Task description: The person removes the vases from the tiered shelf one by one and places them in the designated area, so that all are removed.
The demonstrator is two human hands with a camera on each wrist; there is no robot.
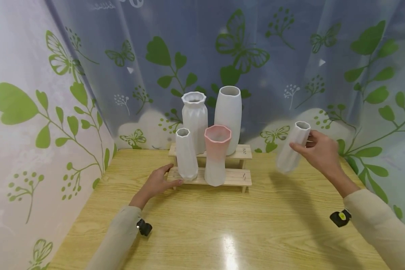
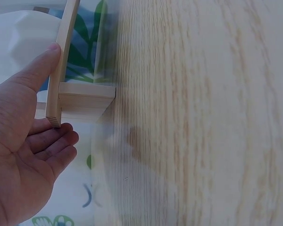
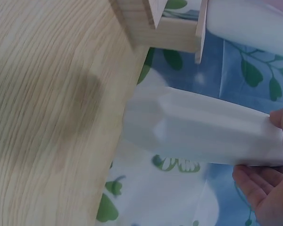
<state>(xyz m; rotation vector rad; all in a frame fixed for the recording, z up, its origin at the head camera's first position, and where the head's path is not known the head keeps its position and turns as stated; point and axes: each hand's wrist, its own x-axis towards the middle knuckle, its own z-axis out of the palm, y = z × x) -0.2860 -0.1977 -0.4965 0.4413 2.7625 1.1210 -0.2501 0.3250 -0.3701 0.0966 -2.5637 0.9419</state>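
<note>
A white fluted vase (image 1: 291, 148) is held by my right hand (image 1: 322, 152), tilted and raised over the table to the right of a two-step wooden stand (image 1: 234, 179). In the right wrist view the thumb and fingers pinch this vase (image 3: 203, 127) near its mouth. My left hand (image 1: 158, 182) grips the left end of the stand's lower step; in the left wrist view the thumb lies along the board (image 2: 65, 61) with the fingers round its end. On the lower step are a slim white vase (image 1: 187, 157) and a pink-to-white vase (image 1: 217, 153).
The upper step bears a white vase with a scalloped rim (image 1: 195, 116) and a tall smooth white vase (image 1: 230, 108). A light wood-grain table (image 1: 195, 228) spreads under the stand. Behind and on both sides hangs a curtain (image 1: 195, 41) printed with green leaves and butterflies.
</note>
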